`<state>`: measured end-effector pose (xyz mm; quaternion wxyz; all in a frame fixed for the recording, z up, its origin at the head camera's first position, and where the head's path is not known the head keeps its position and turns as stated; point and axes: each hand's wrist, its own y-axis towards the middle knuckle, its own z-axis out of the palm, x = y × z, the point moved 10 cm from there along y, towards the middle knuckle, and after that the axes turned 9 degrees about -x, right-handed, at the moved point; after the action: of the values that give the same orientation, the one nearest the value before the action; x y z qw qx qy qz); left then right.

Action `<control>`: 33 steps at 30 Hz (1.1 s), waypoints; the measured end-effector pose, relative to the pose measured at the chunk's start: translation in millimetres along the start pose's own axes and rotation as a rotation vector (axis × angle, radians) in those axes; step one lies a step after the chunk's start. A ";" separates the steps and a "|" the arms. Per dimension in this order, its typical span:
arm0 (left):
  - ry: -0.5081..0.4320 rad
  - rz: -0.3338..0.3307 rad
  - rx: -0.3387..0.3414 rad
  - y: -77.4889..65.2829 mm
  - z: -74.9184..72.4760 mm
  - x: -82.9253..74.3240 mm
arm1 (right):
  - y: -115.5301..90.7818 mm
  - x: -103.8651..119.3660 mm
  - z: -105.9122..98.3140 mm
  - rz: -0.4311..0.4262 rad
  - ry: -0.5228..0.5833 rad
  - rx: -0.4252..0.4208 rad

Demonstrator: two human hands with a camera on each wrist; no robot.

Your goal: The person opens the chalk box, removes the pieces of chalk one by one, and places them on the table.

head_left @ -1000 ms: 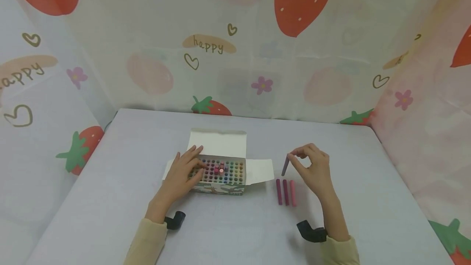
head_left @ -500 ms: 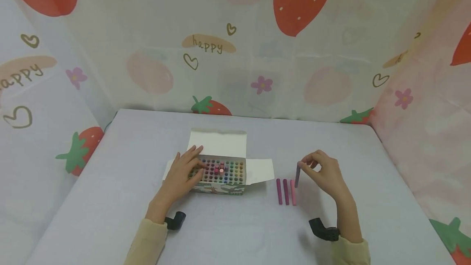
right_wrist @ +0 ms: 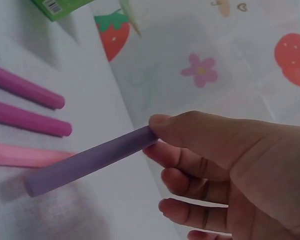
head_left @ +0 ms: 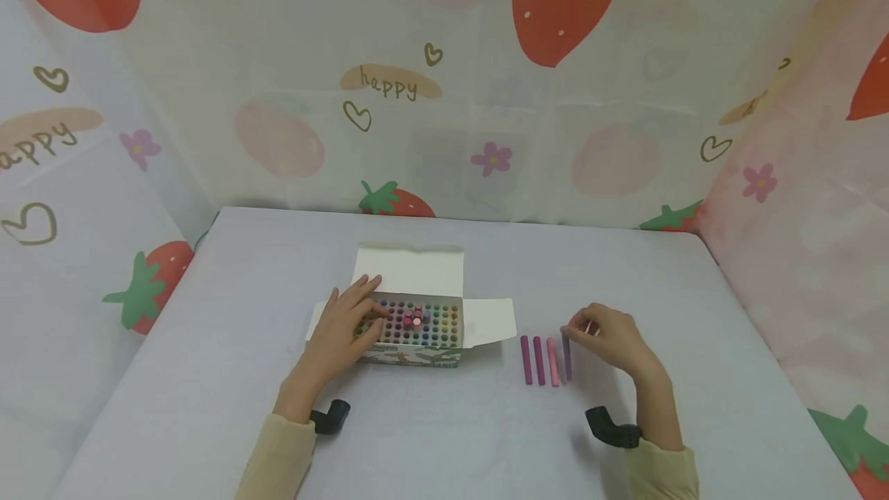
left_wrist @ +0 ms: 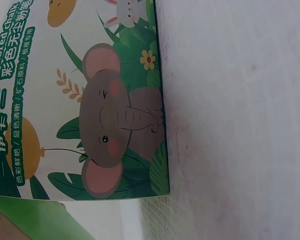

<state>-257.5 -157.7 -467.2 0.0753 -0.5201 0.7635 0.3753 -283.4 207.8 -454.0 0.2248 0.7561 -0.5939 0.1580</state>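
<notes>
The right hand pinches the purple chalk endwise, likely to avoid the pink chalk; the spread left hand may steady the box.

Left hand spread, facing down; right hand angled inward, pinching.

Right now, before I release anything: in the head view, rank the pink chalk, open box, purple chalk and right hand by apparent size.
1. Open box
2. Right hand
3. Pink chalk and purple chalk: too alike to rank.
</notes>
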 end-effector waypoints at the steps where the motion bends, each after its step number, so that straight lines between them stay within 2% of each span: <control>1: -0.001 -0.001 0.000 0.1 0.0 0.2 | 0.1 -2.9 3.4 0.011 -0.005 0.015; 8: 0.001 -0.001 -0.005 0.1 0.2 0.8 | -0.1 -20.8 21.2 0.090 -0.019 0.101; 16: 0.008 -0.001 -0.002 -0.1 0.7 1.2 | 3.5 -28.2 26.9 0.097 -0.047 0.067; 33: 0.008 -0.010 0.004 -0.3 0.5 1.2 | 2.0 -31.7 38.1 0.135 -0.077 0.093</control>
<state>-258.0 -158.4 -468.3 0.0750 -0.5252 0.7620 0.3712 -294.2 213.5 -502.1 0.1554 0.7295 -0.6438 0.1711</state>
